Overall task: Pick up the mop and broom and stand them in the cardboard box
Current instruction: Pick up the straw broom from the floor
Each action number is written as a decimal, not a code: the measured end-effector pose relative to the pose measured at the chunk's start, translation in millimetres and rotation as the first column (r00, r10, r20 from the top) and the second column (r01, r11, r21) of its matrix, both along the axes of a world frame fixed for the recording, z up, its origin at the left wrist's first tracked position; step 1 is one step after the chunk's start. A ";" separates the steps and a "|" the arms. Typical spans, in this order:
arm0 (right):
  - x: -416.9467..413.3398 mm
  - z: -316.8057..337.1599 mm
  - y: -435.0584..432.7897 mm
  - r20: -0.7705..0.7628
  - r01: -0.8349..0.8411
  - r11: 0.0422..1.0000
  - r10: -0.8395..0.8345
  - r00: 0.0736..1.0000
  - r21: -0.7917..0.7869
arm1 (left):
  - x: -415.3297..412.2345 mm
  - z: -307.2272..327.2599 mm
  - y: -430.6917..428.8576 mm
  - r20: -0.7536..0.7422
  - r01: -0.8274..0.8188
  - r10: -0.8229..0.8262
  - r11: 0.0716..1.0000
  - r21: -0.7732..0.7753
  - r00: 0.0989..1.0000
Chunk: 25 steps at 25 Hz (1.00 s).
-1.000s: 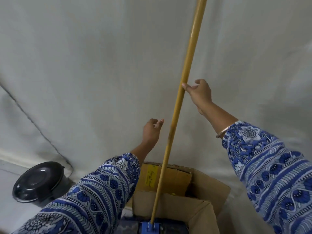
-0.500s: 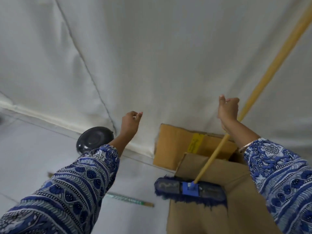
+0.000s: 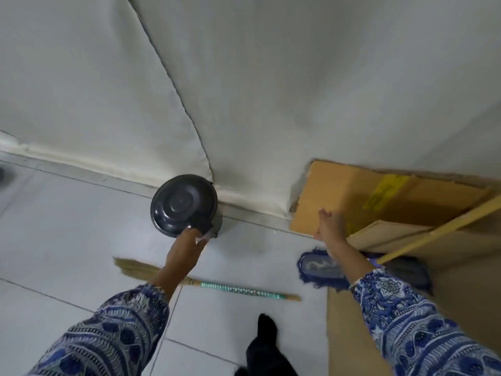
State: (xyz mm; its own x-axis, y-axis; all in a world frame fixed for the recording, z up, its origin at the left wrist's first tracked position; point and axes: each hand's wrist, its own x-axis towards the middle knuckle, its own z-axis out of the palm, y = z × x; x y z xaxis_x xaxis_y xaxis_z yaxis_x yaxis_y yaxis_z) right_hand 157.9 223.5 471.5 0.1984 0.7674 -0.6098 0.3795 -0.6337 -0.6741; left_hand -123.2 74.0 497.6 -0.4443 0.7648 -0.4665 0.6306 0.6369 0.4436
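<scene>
The mop stands in the cardboard box (image 3: 339,191) at the right, its blue fringed head (image 3: 320,267) at the box's left edge and its yellow wooden handle (image 3: 444,229) leaning up to the right. My right hand (image 3: 329,223) is off the handle, fingers spread, hovering in front of the box flap. The broom (image 3: 238,289) lies flat on the floor tiles, straw end to the left, green patterned grip to the right. My left hand (image 3: 187,251) reaches down above the broom's straw end, fingers loosely curled, holding nothing.
A black round lidded bin (image 3: 181,204) stands against the white cloth backdrop (image 3: 244,90) just beyond my left hand. A dark foot (image 3: 267,346) shows at the bottom centre. Grey floor tiles spread to the left.
My right hand has let go of the mop handle, which now leans in the box. The view has swung down and left, and my left hand has dropped toward the broom.
</scene>
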 end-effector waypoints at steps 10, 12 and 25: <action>-108.2 -350.1 -128.4 -0.037 0.200 0.795 -0.269 0.962 -0.573 | -63.3 -343.9 -48.1 0.065 0.342 -0.343 0.865 -0.368 0.937; -122.3 -405.2 -153.7 -0.021 0.255 0.704 -0.358 0.934 -0.663 | -64.6 -403.6 -64.7 0.067 0.350 -0.355 0.842 -0.410 0.932; -130.9 -547.0 -188.5 0.026 0.509 0.510 -0.689 0.724 -0.694 | -73.7 -558.9 -98.7 -0.079 0.588 -0.635 0.749 -0.304 0.768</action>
State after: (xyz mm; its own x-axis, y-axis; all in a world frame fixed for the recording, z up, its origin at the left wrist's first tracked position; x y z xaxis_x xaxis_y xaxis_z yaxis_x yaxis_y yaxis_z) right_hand 26.9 34.9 -75.5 0.2511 -0.0601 -0.9661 -0.3609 -0.9319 -0.0359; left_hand -196.9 -24.6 -61.3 -0.0089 0.7679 -0.6405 0.9711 0.1595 0.1777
